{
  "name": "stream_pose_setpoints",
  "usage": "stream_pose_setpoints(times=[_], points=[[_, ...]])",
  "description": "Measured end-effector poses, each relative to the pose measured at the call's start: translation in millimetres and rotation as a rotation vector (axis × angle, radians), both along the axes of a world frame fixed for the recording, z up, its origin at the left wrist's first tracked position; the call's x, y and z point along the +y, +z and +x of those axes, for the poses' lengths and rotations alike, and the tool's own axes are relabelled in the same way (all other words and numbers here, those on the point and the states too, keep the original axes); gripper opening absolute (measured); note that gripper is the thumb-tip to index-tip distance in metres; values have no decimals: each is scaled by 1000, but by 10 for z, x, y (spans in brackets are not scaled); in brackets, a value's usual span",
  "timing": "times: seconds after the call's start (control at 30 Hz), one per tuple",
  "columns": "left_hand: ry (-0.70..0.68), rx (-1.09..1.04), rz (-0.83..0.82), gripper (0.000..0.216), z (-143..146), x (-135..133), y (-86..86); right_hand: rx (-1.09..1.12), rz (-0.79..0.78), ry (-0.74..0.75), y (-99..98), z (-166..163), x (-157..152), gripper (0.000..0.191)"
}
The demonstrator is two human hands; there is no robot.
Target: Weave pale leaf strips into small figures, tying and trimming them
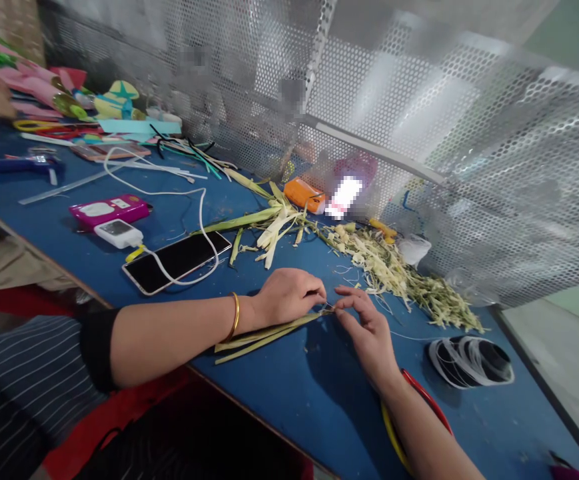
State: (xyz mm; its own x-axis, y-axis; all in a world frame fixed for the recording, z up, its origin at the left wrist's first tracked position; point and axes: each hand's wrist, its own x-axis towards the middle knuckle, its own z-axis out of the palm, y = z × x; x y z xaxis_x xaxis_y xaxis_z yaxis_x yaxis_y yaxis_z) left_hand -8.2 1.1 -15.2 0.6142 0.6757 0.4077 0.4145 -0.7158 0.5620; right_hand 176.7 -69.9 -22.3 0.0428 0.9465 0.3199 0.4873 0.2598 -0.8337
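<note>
Blue counter (499, 420). On my feed, left: a black phone (186, 257); near centre, green leaf strips (264, 341); above them my left hand (282, 297), fingers pinching a thin strand (330, 307) at their right end; my right hand (372, 333) pinches it too, other fingers spread; right, a thread-wound black spool (469, 362).

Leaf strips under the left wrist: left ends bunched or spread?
Spread: the leaf strips converge near the right hand but fan apart leftward, with blue tabletop showing between.
</note>
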Motion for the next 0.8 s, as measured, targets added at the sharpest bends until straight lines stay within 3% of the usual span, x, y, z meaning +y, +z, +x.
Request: stream_pose_setpoints(times=[0.1,0.2,0.47,0.6,0.7,0.8], points=[[133,41,-97,12,-36,82,15,-230,173,-11,60,-3,-34,10],[211,71,-170,14,-48,144,5,-324,185,56,89,-38,-61,11],[210,74,-283,14,-11,135,-34,-228,94,177,80,-91,-110,13],[176,28,-332,13,-6,145,-25,45,-78,359,59,-101,-118,16],[135,-103,-483,12,18,155,-33,176,-154,366,39,-122,-101,18],[111,-292,-732,12,40,151,-34,119,-140,251,32,-144,-72,21]])
